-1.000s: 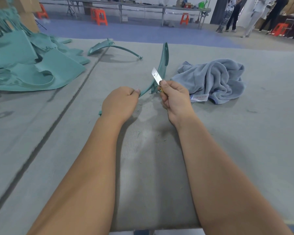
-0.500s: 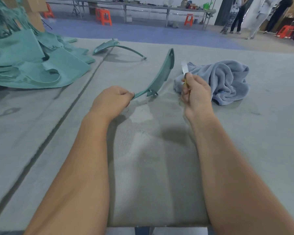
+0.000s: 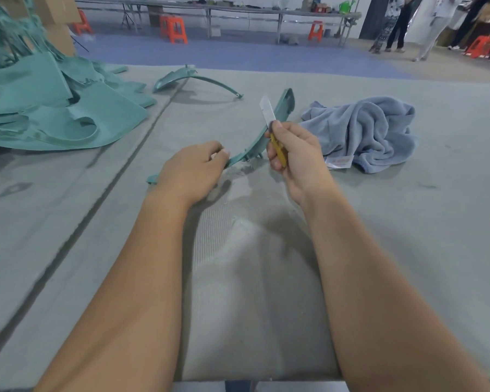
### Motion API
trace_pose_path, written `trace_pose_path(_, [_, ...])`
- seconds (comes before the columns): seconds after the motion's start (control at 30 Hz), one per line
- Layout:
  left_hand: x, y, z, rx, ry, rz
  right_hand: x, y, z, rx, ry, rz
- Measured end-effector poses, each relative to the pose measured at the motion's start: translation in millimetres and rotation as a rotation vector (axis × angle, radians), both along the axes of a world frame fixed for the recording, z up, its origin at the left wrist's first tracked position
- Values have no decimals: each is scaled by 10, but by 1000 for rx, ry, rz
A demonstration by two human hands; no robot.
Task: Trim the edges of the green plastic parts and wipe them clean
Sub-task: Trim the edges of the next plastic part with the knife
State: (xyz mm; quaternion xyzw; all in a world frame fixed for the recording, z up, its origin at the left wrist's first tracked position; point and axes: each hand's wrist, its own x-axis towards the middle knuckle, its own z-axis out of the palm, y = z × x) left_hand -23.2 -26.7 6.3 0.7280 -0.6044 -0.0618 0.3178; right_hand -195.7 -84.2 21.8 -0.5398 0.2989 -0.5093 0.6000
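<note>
On the grey felt-covered worktable [image 3: 408,250], far left: a heap of green plastic panels [image 3: 54,108], untrimmed by my guess; just right of it, one curved strip [image 3: 198,79] lying apart. Centre: left hand [image 3: 193,168] curled round the near end of a curved green trim piece [image 3: 280,108], far end raised off the felt. Right hand [image 3: 294,154] clamped on a yellow-handled utility knife [image 3: 268,111], blade upright beside the piece's edge. Advice: shallow strokes away from the holding fingers. Right: crumpled blue towel [image 3: 374,128], ready for wiping. Beyond: blue floor, long benches, orange stools [image 3: 174,28], people standing [image 3: 393,24].
</note>
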Motion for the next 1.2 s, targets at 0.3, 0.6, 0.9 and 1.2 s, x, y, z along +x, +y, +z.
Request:
trace_pose_path(0.3, [-231,-82,-74,-138,-68,-120,99,24,-68,-71,127,50])
trace_pose_path(0.6, [-258,-79,-121,-155,5,-42,64,38,-103,-175,168,29])
trace_pose_path(0.9, [-271,-58,-127,-132,119,-32,72,-6,-131,-183,115,-28])
trace_pose_path(1.2, [-266,-20,-133,-147,40,-16,-130,-163,-66,-133,-37,-136])
